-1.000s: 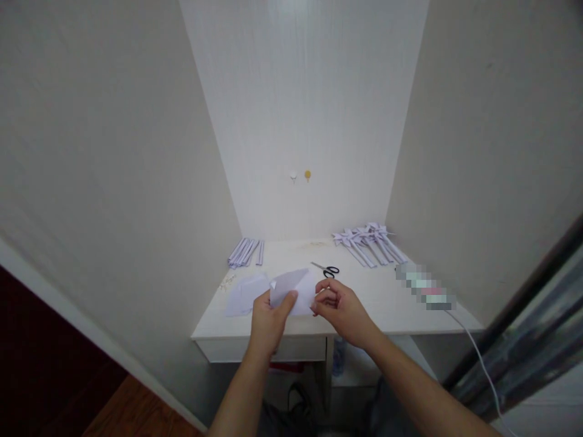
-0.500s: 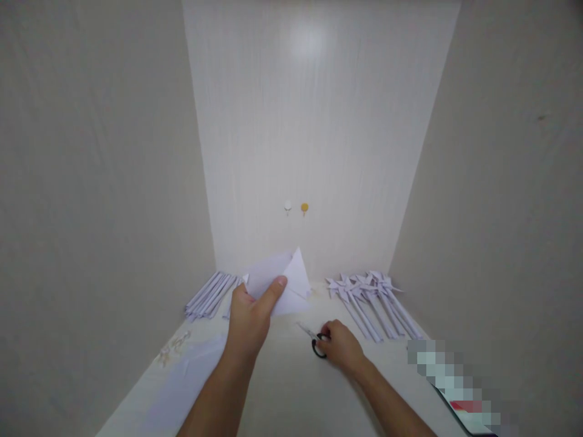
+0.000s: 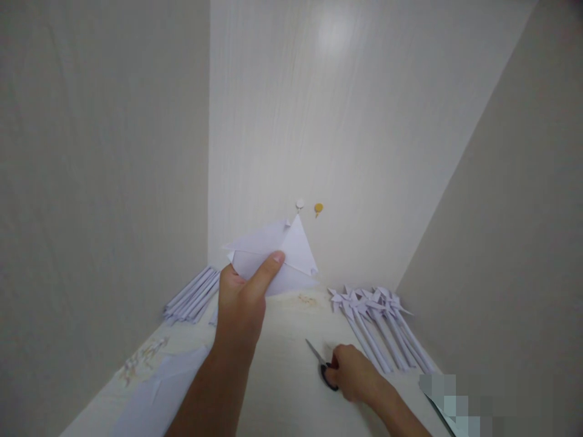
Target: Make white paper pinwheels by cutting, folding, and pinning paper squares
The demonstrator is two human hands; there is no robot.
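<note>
The worktop (image 3: 282, 376) runs pale and long away from both hands into a corner of plain walls. Left of the left hand, at the worktop's near edge, lies a flat sheet of paper (image 3: 159, 388). Beyond the right hand, a row of paper pinwheels (image 3: 378, 321) on folded sticks lies fanned toward the right wall; beyond the left hand, a bundle of folded paper strips (image 3: 191, 294) lies against the left wall.

The left hand (image 3: 241, 303) is raised above the worktop, closed on a folded sheet of paper (image 3: 277, 258), thumb pressed across its front, the folded point aimed up.

The right hand (image 3: 355, 376) is low on the worktop, fingers curled around the black handles of the scissors (image 3: 321, 364). The scissors lie with their long axis slanting from the handles under the right hand up and left, the blade tips pointing toward the space below the left hand. The right hand is plainly the nearer one.

2 pushpins (image 3: 308, 206) stick in the back wall above the folded sheet.
</note>
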